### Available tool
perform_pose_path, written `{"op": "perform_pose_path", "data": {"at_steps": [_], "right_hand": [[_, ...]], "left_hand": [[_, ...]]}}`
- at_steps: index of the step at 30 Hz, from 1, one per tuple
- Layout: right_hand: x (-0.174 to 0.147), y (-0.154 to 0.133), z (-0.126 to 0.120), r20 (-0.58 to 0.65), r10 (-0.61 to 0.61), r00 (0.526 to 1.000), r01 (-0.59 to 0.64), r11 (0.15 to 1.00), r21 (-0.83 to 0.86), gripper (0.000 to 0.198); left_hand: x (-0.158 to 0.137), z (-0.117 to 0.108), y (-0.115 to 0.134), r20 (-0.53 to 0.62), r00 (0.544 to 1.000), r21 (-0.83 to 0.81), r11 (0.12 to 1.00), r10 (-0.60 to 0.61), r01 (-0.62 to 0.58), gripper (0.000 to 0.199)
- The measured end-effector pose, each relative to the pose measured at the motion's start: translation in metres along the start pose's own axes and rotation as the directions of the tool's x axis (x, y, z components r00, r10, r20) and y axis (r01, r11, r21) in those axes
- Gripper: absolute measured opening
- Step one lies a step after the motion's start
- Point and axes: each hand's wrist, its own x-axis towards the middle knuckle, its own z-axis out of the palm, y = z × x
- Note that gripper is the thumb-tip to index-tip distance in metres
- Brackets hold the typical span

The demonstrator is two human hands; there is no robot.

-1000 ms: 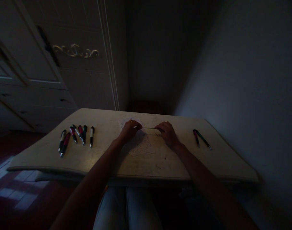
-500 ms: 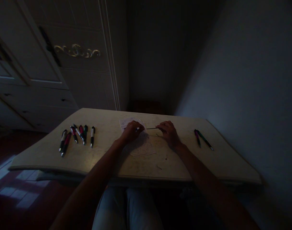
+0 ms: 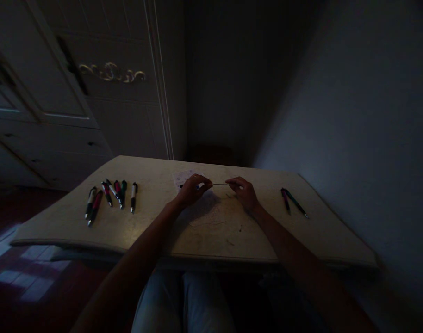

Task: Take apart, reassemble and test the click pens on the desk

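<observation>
left hand (image 3: 194,189), right hand (image 3: 244,192) pinch a thin rod (image 3: 220,184) by the ends, prolly steadying it | pens (image 3: 133,199) left of paper (image 3: 205,213), likely kept clear

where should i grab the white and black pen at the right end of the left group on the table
Probably mid-barrel on the white and black pen, thumb and finger across its width, coming from above and its right: it lies flat, its length running toward the person, and the green pen sits close on its left.
</observation>
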Motion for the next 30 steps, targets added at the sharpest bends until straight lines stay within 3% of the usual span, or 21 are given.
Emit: {"op": "perform_pose_path", "data": {"at_steps": [7, 12, 18, 23, 26, 30], "right_hand": [[-0.002, -0.001, 0.001, 0.046, 0.03, 0.998, -0.032, 0.998, 0.051, 0.017], [-0.001, 0.0, 0.004, 0.016, 0.066, 0.998, -0.067, 0.995, 0.078, 0.017], [0.0, -0.004, 0.005, -0.002, 0.06, 0.998, -0.059, 0.994, 0.088, 0.019], [0.003, 0.001, -0.001, -0.059, 0.099, 0.993, -0.093, 0.991, 0.095, 0.022], [0.006, 0.008, -0.006, -0.114, 0.121, 0.986, -0.112, 0.99, 0.084, 0.024], [0.008, 0.016, -0.008, -0.169, 0.126, 0.977, -0.114, 0.99, 0.082, 0.026]], "left_hand": [[0.001, 0.003, -0.003, -0.09, 0.995, -0.052, 0.998, -0.039, 0.035, 0.008], [0.0, 0.004, -0.001, -0.038, 0.997, -0.103, 0.993, -0.068, 0.064, 0.011], [-0.001, 0.007, -0.005, -0.027, 0.997, -0.193, 0.978, -0.078, 0.072, 0.051], [0.0, -0.009, -0.02, -0.026, 0.998, 0.112, 0.992, -0.059, 0.062, 0.054], [0.0, -0.021, -0.026, 0.037, 0.979, 0.293, 0.939, -0.2, 0.18, 0.047], [-0.003, -0.029, -0.027, 0.107, 0.94, 0.371, 0.89, -0.324, 0.265, 0.025]]}}
